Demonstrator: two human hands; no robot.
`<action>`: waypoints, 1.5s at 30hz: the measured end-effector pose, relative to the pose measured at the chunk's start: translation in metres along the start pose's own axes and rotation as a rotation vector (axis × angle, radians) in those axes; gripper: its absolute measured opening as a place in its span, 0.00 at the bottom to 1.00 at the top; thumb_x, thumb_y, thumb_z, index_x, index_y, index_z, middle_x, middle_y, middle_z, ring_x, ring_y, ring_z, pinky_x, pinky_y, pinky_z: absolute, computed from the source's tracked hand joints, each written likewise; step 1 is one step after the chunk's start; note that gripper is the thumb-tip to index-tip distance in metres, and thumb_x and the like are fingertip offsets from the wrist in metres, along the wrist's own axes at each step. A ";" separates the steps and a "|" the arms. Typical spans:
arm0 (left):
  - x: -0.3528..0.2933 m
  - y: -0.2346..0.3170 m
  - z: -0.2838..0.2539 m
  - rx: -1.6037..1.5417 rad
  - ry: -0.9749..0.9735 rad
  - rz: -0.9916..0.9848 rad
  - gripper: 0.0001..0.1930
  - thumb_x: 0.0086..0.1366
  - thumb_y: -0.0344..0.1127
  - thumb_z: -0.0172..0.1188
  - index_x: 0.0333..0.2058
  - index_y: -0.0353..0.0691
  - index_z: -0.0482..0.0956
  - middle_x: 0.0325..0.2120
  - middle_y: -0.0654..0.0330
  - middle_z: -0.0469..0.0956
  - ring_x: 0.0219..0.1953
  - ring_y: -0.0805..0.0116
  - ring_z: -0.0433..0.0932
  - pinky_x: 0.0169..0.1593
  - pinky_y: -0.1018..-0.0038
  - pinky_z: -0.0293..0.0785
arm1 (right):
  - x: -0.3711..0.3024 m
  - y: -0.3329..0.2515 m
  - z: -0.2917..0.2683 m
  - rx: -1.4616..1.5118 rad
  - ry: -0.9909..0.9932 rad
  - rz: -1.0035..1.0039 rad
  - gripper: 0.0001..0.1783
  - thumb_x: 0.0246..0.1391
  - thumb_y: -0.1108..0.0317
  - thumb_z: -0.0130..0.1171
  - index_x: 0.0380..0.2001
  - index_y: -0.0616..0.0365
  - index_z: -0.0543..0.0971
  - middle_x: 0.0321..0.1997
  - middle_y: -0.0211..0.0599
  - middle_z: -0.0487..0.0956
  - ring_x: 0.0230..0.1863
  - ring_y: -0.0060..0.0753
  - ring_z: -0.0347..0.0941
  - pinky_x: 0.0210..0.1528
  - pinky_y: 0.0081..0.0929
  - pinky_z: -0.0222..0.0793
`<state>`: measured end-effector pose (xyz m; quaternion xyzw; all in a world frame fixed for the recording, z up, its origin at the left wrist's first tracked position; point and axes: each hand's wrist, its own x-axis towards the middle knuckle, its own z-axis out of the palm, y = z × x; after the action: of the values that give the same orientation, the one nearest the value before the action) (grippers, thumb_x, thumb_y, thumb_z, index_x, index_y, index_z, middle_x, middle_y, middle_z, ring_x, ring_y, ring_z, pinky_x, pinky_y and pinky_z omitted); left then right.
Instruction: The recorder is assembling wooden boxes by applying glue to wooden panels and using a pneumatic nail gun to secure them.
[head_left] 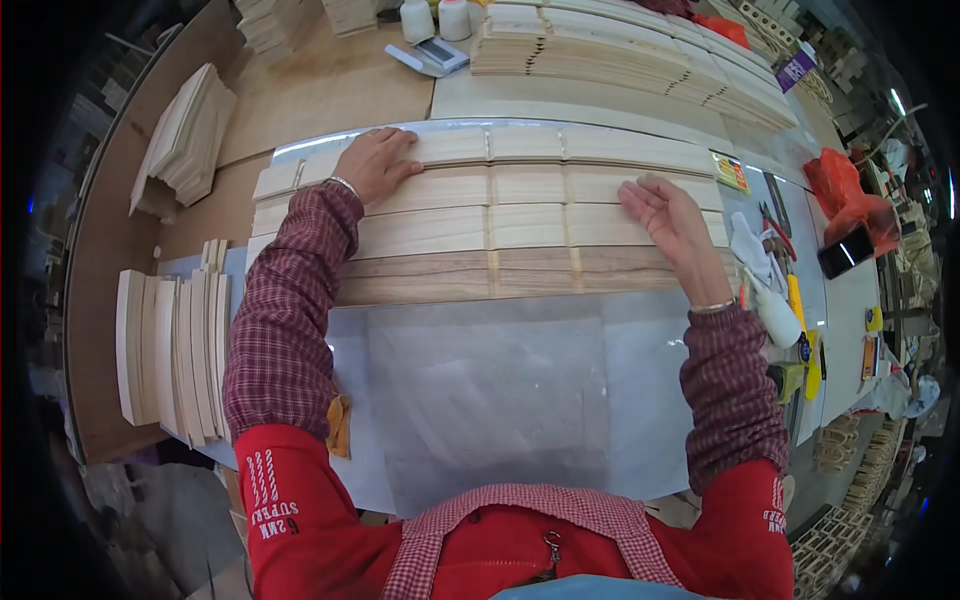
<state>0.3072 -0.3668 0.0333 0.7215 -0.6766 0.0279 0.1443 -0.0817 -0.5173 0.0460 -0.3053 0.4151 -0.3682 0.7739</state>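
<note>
Several long pale wooden boards (528, 185) lie side by side across the table in front of me, with two narrow grooves running across them. The nearest board (430, 277) has a darker, streaked grain. My left hand (378, 163) rests on the boards toward their left end, fingers spread and holding nothing. Over their right end is my right hand (662, 212), turned partly on its side with the fingers stretched out and nothing in them. Whether it touches the wood I cannot tell.
Stacked wood pieces stand at the left (172, 345) and far left. Another board stack (610, 55) lies at the back. Along the right are a white bottle (776, 315), red-handled pliers (777, 232), a yellow cutter (796, 295), a phone (846, 251) and a red plastic bag (838, 187).
</note>
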 end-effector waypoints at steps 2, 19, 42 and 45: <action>-0.005 0.003 -0.013 -0.065 -0.023 0.016 0.22 0.57 0.49 0.60 0.45 0.42 0.74 0.42 0.54 0.77 0.43 0.54 0.75 0.48 0.65 0.68 | 0.025 0.005 0.013 0.085 0.035 0.006 0.18 0.53 0.71 0.58 0.44 0.72 0.69 0.42 0.54 0.73 0.40 0.45 0.74 0.44 0.32 0.76; -0.175 0.107 -0.063 -1.611 0.384 -0.919 0.18 0.65 0.37 0.55 0.48 0.31 0.68 0.45 0.51 0.70 0.46 0.63 0.72 0.51 0.72 0.71 | -0.065 0.012 -0.071 0.091 0.130 -0.024 0.14 0.50 0.76 0.59 0.41 0.68 0.72 0.40 0.49 0.77 0.36 0.37 0.76 0.37 0.29 0.78; -0.392 0.134 -0.051 -1.589 0.652 -1.171 0.17 0.66 0.35 0.53 0.49 0.30 0.68 0.41 0.54 0.73 0.40 0.68 0.75 0.44 0.77 0.76 | -0.283 0.064 -0.148 -0.081 0.192 -0.056 0.14 0.51 0.77 0.55 0.40 0.75 0.71 0.32 0.45 0.77 0.28 0.34 0.76 0.32 0.27 0.79; -0.399 0.140 -0.050 -1.579 0.669 -1.171 0.17 0.66 0.35 0.53 0.49 0.30 0.67 0.41 0.54 0.72 0.40 0.69 0.75 0.44 0.78 0.76 | -0.288 0.070 -0.139 -0.122 0.186 -0.080 0.14 0.50 0.78 0.56 0.40 0.76 0.71 0.32 0.46 0.77 0.28 0.34 0.76 0.32 0.27 0.79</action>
<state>0.1439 0.0263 0.0115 0.5928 0.0287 -0.2990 0.7473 -0.2913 -0.2659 0.0467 -0.3328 0.4940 -0.3997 0.6967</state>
